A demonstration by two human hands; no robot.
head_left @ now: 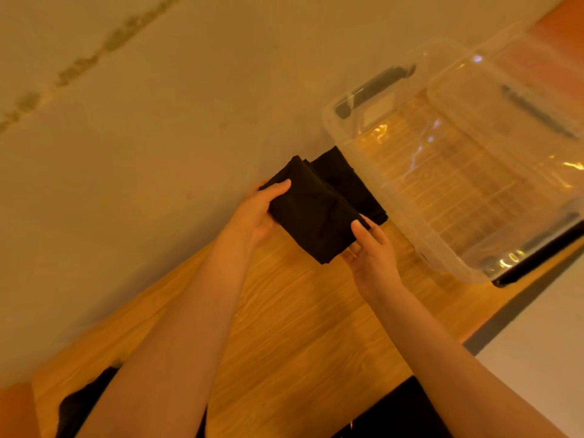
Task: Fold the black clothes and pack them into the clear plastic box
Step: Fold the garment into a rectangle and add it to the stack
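A folded black garment (313, 216) is held just above the wooden table (300, 327) in the middle of the view. My left hand (256, 213) grips its left edge, thumb on top. My right hand (369, 251) grips its lower right corner. Behind it a second folded black garment (347, 181) lies on the table against the wall of the clear plastic box (395, 210). The box stands to the right with nothing visible inside; black handles show at its ends. More black cloth (82, 403) lies at the lower left, partly hidden by my left forearm.
A pale wall (158, 121) runs close along the table's far side. The box overhangs the table's dark right edge (537, 260). Another dark cloth or surface (401, 412) shows at the bottom edge between my arms.
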